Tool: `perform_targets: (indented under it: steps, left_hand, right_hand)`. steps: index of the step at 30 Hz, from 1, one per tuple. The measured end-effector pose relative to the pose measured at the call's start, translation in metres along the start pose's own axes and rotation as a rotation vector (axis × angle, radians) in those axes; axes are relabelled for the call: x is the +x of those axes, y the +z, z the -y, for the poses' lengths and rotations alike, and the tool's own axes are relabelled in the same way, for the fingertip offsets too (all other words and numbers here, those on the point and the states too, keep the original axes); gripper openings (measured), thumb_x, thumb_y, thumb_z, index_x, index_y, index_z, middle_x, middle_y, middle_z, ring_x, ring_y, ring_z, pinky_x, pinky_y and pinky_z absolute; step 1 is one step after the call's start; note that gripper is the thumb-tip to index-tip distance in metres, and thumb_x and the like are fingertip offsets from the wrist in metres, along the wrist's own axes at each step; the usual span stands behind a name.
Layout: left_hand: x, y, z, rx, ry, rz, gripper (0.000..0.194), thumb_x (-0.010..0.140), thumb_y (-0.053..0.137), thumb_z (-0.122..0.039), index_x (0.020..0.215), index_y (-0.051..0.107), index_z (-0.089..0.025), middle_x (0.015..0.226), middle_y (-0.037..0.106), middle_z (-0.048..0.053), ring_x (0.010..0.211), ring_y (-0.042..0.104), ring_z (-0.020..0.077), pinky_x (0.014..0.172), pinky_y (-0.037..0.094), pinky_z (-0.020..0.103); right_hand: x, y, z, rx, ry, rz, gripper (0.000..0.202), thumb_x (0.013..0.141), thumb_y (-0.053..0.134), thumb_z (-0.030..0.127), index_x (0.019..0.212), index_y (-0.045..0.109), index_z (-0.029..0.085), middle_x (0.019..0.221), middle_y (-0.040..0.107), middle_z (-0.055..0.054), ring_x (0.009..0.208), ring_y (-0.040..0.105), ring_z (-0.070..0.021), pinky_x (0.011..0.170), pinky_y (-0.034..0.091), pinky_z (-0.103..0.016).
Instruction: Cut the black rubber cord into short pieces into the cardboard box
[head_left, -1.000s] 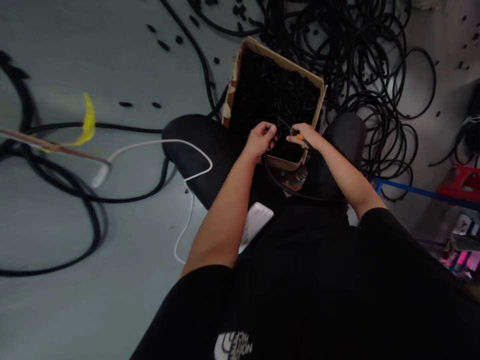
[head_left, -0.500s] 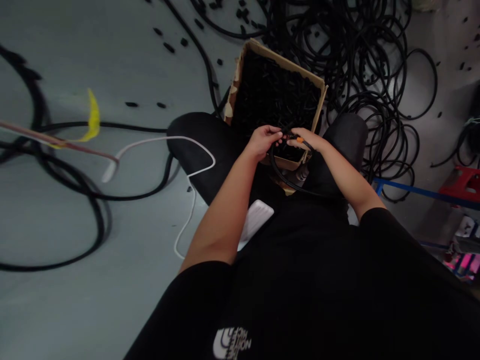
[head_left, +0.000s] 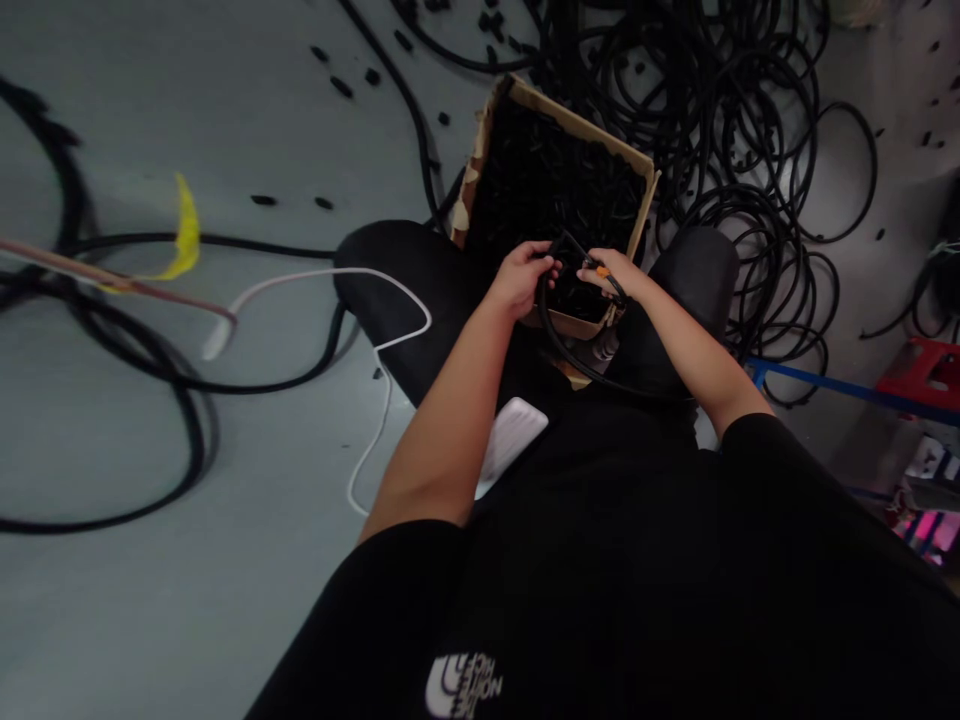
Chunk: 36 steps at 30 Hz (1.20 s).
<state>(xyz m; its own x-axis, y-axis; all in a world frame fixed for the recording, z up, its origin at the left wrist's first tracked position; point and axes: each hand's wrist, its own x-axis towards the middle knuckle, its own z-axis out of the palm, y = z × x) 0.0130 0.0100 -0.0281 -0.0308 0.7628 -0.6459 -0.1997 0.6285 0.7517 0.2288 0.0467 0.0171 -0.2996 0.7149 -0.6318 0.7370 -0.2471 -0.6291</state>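
Both of my hands are over the near side of an open cardboard box [head_left: 466, 190] between my knees. My left hand [head_left: 521, 280] is closed around the end part of a black cable [head_left: 553, 338], which curves down and right across my lap. In my right hand [head_left: 616, 272] is a black-and-orange hand tool [head_left: 601, 271]; its exact kind is too dark and small to make out. The tool's dark front part points up and left, towards the cable in my left fingers. Many short black pieces [head_left: 559, 165] fill the box.
Loops of black cable [head_left: 675, 90] lie piled behind and right of the box; more black cable [head_left: 196, 420] loops across the left floor. Short black pieces are scattered about. A white cord [head_left: 390, 345] runs near a white power bank [head_left: 514, 440] on my lap. A red stool [head_left: 926, 375] stands right.
My hands have moved slightly apart, with a gap now showing between them. The tool in my right hand shows more clearly, its dark front part angled up and left.
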Motion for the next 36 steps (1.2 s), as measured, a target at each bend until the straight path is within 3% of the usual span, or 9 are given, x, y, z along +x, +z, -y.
perform_targets:
  steps: [4,8,13,15,24,27,30,33,36]
  left_hand:
    - [0.002,-0.001,0.001,-0.011,-0.036,0.046,0.030,0.110,0.087,-0.019,0.140,0.083,-0.022,0.086,0.071,-0.002,0.065,0.061,0.0132,0.058,0.045,0.020]
    - [0.004,-0.001,-0.001,-0.001,-0.013,0.027,0.039,0.109,0.081,-0.013,0.148,0.082,-0.020,0.091,0.078,0.001,0.069,0.065,0.0136,0.064,0.050,0.021]
    - [-0.005,0.005,-0.007,0.050,0.032,0.078,0.013,0.105,0.084,-0.009,0.112,0.078,-0.019,0.092,0.084,0.006,0.074,0.068,0.0152,0.069,0.055,0.022]
    - [-0.010,0.007,-0.009,0.063,-0.005,0.087,0.018,0.106,0.083,-0.008,0.102,0.071,-0.021,0.090,0.084,0.006,0.075,0.069,0.0149,0.068,0.054,0.021]
    - [-0.012,0.007,-0.008,0.103,-0.011,0.001,0.028,0.101,0.089,-0.012,0.106,0.064,-0.024,0.080,0.076,-0.002,0.063,0.060,0.0129,0.060,0.044,0.020]
    - [-0.007,0.004,-0.004,0.184,0.066,-0.013,0.029,0.095,0.091,-0.014,0.101,0.065,-0.025,0.075,0.074,-0.002,0.061,0.055,0.0139,0.059,0.040,0.022]
    - [-0.005,0.003,-0.001,0.254,0.121,0.057,0.029,0.092,0.092,-0.013,0.095,0.066,-0.025,0.074,0.073,0.000,0.061,0.056,0.0157,0.062,0.042,0.026]
    - [-0.003,0.002,0.002,0.293,0.103,0.104,0.029,0.095,0.090,-0.012,0.094,0.065,-0.026,0.075,0.073,0.001,0.059,0.054,0.0154,0.060,0.040,0.026]
    - [-0.001,-0.001,0.005,0.280,0.056,0.106,0.030,0.099,0.091,-0.016,0.096,0.064,-0.027,0.074,0.073,-0.001,0.054,0.051,0.0136,0.055,0.035,0.024]
  right_hand:
    - [0.005,0.005,-0.004,0.087,0.010,0.068,0.021,0.114,0.086,0.023,0.108,0.066,0.023,0.077,0.067,0.007,0.063,0.070,-0.0127,0.059,0.051,-0.019]
    - [0.011,0.010,-0.009,0.116,-0.052,0.097,0.019,0.114,0.083,0.015,0.105,0.067,0.022,0.079,0.068,0.007,0.068,0.070,-0.0116,0.063,0.053,-0.017]
    - [0.011,0.012,-0.011,0.136,-0.138,0.148,0.021,0.110,0.083,0.012,0.101,0.066,0.022,0.080,0.069,0.006,0.068,0.067,-0.0122,0.066,0.053,-0.020]
    - [0.010,0.012,-0.010,0.105,-0.155,0.141,0.021,0.109,0.082,0.014,0.101,0.064,0.023,0.082,0.069,0.006,0.071,0.066,-0.0133,0.069,0.051,-0.022]
    - [0.008,0.004,0.000,-0.191,-0.138,-0.034,0.019,0.100,0.082,0.028,0.095,0.064,0.024,0.091,0.068,0.002,0.095,0.064,-0.0201,0.088,0.043,-0.030]
    - [0.008,0.007,0.000,-0.156,-0.119,-0.018,0.023,0.100,0.085,0.027,0.094,0.064,0.024,0.084,0.066,0.004,0.088,0.065,-0.0189,0.085,0.045,-0.029]
    - [0.008,0.010,-0.001,-0.045,-0.035,0.073,0.026,0.104,0.087,0.022,0.097,0.062,0.025,0.077,0.065,0.006,0.072,0.065,-0.0158,0.073,0.047,-0.025]
    - [0.010,0.009,-0.003,-0.031,0.001,0.134,0.028,0.107,0.086,0.020,0.096,0.061,0.026,0.071,0.061,0.008,0.060,0.061,-0.0139,0.063,0.044,-0.024]
    - [0.011,0.004,-0.004,-0.137,-0.058,0.110,0.032,0.105,0.089,0.021,0.089,0.062,0.025,0.069,0.057,0.008,0.064,0.058,-0.0138,0.067,0.041,-0.025]
